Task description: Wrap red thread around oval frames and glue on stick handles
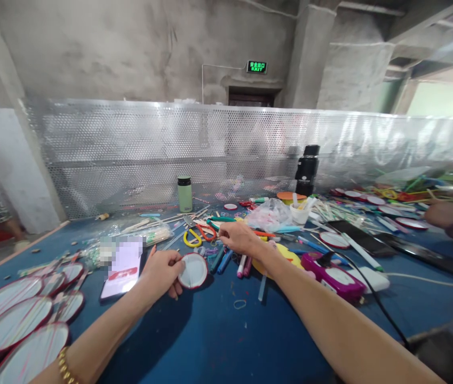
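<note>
My left hand (163,273) is closed on the left edge of a small round white disc with a dark red rim (193,271), its face turned up. My right hand (239,238) reaches over the pile of craft supplies, fingers curled down; whatever its fingertips pinch is hidden. Close to it lie yellow-handled scissors (192,238), orange-handled scissors (207,232) and a teal-handled tool (221,219). Blue markers (223,261) and pink markers (241,266) lie just below that hand.
Larger red-rimmed white discs (15,324) crowd the left. A lit phone (122,269) lies beside my left forearm. A purple glue-gun-like device (334,277) with a black cable sits right. A green cup (185,194) and black flask (307,169) stand before the perforated metal screen (150,144). Another person's hand (448,210) is far right.
</note>
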The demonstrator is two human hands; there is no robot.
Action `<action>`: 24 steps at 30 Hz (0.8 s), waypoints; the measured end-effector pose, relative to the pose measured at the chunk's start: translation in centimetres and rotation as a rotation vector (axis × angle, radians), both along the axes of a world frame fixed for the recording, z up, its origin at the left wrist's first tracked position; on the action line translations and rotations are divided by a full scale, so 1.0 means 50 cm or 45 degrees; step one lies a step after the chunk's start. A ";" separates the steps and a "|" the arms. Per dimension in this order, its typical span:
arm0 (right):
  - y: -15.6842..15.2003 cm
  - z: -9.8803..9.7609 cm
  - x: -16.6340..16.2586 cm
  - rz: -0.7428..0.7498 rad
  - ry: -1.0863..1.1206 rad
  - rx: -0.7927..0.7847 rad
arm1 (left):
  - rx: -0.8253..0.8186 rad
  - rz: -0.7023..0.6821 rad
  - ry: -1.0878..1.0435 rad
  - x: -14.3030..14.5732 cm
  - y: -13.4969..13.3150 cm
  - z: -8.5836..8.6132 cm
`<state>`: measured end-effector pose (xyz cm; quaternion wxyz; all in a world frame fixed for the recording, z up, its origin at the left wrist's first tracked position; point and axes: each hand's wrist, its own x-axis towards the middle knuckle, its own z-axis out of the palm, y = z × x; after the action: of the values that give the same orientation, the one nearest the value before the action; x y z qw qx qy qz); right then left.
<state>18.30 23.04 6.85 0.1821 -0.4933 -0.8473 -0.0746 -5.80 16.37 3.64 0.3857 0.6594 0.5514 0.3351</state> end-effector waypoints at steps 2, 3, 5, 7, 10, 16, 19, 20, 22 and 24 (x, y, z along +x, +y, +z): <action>-0.002 -0.001 -0.003 0.034 -0.004 -0.015 | 0.030 -0.015 0.029 -0.001 0.001 0.000; -0.002 -0.002 -0.007 0.057 -0.010 -0.021 | 0.039 -0.019 0.043 -0.001 0.001 -0.001; -0.003 -0.005 -0.016 0.104 -0.030 -0.037 | 0.043 -0.021 0.060 -0.001 0.001 -0.002; -0.001 -0.010 -0.026 0.144 -0.059 -0.060 | 0.046 -0.023 0.069 -0.001 0.001 -0.002; 0.004 -0.019 -0.036 0.159 -0.086 -0.091 | 0.052 -0.029 0.080 -0.001 -0.001 -0.002; 0.013 -0.020 -0.027 0.103 0.067 -0.062 | 0.068 -0.025 0.083 0.000 -0.004 0.002; 0.013 -0.015 -0.022 0.089 0.178 -0.081 | 0.069 -0.012 0.076 0.003 -0.007 0.005; 0.013 -0.014 -0.022 0.089 0.207 -0.097 | 0.068 -0.009 0.078 0.004 -0.007 0.006; 0.011 -0.013 -0.023 0.090 0.250 -0.124 | 0.067 -0.010 0.090 0.005 -0.009 0.007; 0.008 -0.014 -0.022 0.074 0.275 -0.127 | 0.072 -0.016 0.105 0.005 -0.010 0.009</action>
<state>17.19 23.42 6.16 0.2495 -0.4822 -0.8394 0.0266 -5.55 15.89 4.08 0.3460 0.6867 0.5530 0.3208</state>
